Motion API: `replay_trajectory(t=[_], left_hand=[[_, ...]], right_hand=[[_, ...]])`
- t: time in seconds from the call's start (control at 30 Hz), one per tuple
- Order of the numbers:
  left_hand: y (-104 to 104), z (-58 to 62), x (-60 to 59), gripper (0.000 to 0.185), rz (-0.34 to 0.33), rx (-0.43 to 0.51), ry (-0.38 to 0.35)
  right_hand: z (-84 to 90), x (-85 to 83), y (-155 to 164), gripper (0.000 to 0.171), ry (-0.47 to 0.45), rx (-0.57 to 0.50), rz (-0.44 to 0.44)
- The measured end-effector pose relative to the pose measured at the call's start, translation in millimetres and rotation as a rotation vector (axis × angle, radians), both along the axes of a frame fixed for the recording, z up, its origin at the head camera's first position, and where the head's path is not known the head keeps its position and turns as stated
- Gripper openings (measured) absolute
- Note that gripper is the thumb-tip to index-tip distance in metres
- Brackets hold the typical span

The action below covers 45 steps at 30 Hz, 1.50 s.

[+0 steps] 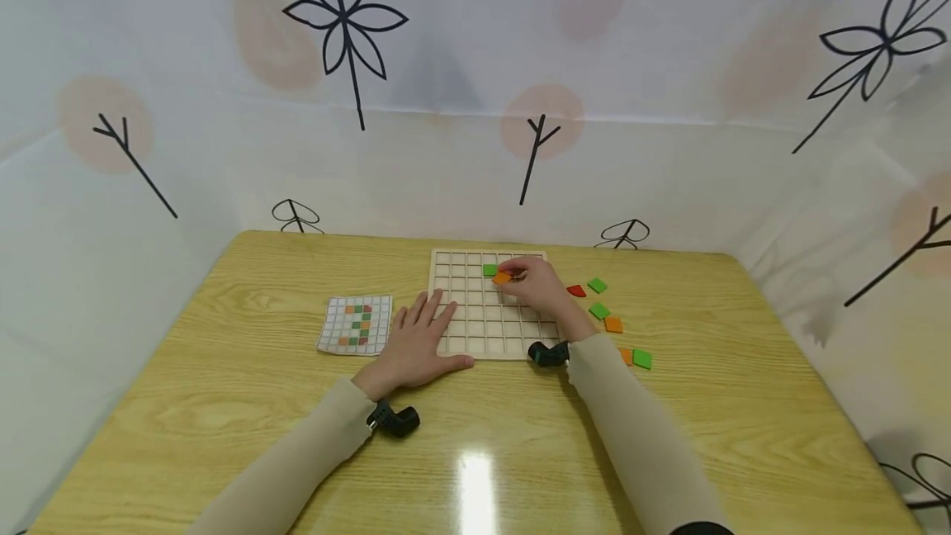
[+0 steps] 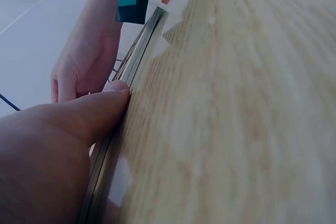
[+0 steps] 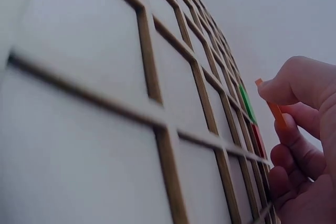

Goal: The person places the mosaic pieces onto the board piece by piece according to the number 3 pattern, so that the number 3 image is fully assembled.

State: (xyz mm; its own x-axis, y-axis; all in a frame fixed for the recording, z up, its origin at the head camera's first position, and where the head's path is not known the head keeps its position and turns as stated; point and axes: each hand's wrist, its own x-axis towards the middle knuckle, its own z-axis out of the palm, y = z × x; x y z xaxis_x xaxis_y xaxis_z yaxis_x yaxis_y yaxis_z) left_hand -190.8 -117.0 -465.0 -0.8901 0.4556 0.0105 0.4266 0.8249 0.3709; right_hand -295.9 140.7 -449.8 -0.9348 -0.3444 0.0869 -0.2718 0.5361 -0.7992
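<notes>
On the wooden surface (image 1: 223,403) lies a gridded board (image 1: 475,316); the left hand (image 1: 418,345), fingers straight and spread, touches its edge; over the board, the right hand (image 1: 541,285), fingers nearly together, pinches an orange tile (image 1: 502,278) near a green tile (image 1: 490,270).

A pale backdrop (image 1: 446,163) — probably cloth — bears black flowers (image 1: 344,17) and twigs (image 1: 532,153) behind a wood-grain table (image 1: 513,415) with bright glare (image 1: 476,494).

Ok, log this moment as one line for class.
right hand: pinches orange tile | left hand: touches grid board | on board: green tile, red tile
</notes>
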Motion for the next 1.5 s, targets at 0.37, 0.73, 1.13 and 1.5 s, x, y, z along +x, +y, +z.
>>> replay_trajectory(t=[0.37,0.73,1.13,1.5], left_hand=[[0,2.2,0.6,0.096,-0.003,0.001,-0.003],[0,3.3,1.8,0.096,-0.005,0.002,-0.006],[-2,-1.2,0.1,0.097,0.0,0.0,0.01],[-1,-4.0,-1.3,0.098,-0.002,0.016,0.014]], right_hand=[[-0.4,0.0,-27,0.035,0.017,-0.025,-0.057],[-11.6,-1.7,-34,0.035,0.068,-0.077,-0.121],[-16.2,0.9,-43,0.019,0.04,-0.071,-0.208],[-17.0,-1.6,-43,0.022,0.091,-0.003,-0.184]])
